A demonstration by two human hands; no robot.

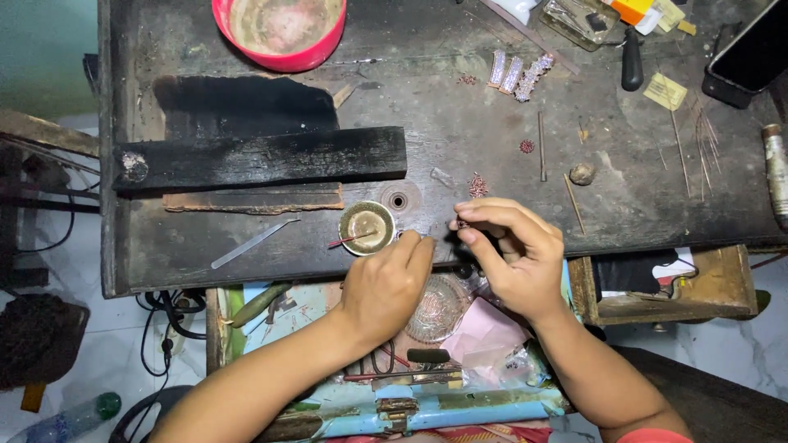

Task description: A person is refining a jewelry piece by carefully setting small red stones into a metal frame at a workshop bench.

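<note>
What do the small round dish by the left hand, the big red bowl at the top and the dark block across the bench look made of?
The small round dish looks like brass: a dull yellow metallic sheen. The big red bowl is probably plastic, with an even bright colour and a smooth thick rim. The long dark block looks like charred wood, matt black with cracked grain. The left hand rests beside the dish.

— Top edge of the table (460, 131), what's there?
— A pink bowl (283, 33), and toward the top right corner a dark phone (751, 53) beside a black-handled tool (631, 61).
— And the middle?
— A charred wooden block (263, 157) lies across the left half, with a rusty flat strip (254, 199) just below it.
— Near the front edge?
— A thin metal file (253, 243), lying at a slant. By the right edge, thin wires (706, 135) are fanned out.
</note>
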